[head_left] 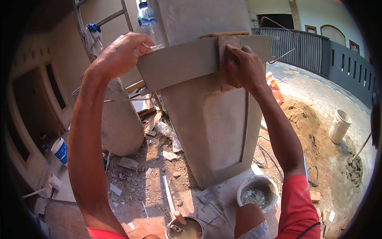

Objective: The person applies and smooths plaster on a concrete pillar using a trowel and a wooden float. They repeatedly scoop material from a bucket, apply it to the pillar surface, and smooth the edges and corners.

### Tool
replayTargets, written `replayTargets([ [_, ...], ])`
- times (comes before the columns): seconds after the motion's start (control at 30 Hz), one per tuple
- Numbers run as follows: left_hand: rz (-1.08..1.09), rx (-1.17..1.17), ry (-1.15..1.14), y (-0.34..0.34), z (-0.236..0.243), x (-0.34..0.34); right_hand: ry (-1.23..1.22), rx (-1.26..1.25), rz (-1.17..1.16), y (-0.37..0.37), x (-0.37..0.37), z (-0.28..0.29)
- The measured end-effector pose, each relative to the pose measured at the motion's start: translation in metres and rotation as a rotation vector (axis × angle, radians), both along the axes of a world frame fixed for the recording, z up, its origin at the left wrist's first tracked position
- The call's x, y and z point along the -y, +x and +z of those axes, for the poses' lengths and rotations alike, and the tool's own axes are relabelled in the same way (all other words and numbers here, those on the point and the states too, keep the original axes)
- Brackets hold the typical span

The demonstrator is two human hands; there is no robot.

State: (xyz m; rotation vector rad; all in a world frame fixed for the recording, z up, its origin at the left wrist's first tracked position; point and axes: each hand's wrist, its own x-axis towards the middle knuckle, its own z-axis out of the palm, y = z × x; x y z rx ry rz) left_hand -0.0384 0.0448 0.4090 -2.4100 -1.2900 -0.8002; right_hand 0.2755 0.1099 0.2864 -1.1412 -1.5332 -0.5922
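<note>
A grey cement-plastered pillar (223, 123) stands before me, wider at its top, with a smooth raised band (179, 65) across it. My right hand (248, 67) grips a flat brownish rectangular block (230, 59), like a plasterer's float, upright against the band's right part; its back side is hidden. At the band's upper left corner my left hand (125, 53) is closed, thumb and fingers pinching a small thin pale piece that I cannot make out. A clear water bottle (148, 20) with a blue cap is just behind that hand. Along the band's top edge lies a thin wooden strip (225, 34).
Below me are a bucket of grey mix (193, 230) with a wooden handle in it and a white bucket (260, 191). Rubble (159, 179) covers the ground at left. To the right are a sand heap (300, 119) and a pale bucket (339, 126). A ladder (109, 18) leans behind.
</note>
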Motion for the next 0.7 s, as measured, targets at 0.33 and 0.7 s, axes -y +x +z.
replayTargets([
  [0.33, -0.052, 0.057, 0.01, -0.003, -0.003, -0.007, -0.227, 0.132, 0.035, 0.009, 0.031, -0.077],
  [0.7, -0.027, 0.048, 0.03, -0.007, -0.003, -0.013, 0.304, 0.663, 0.07, -0.055, 0.029, -0.016],
])
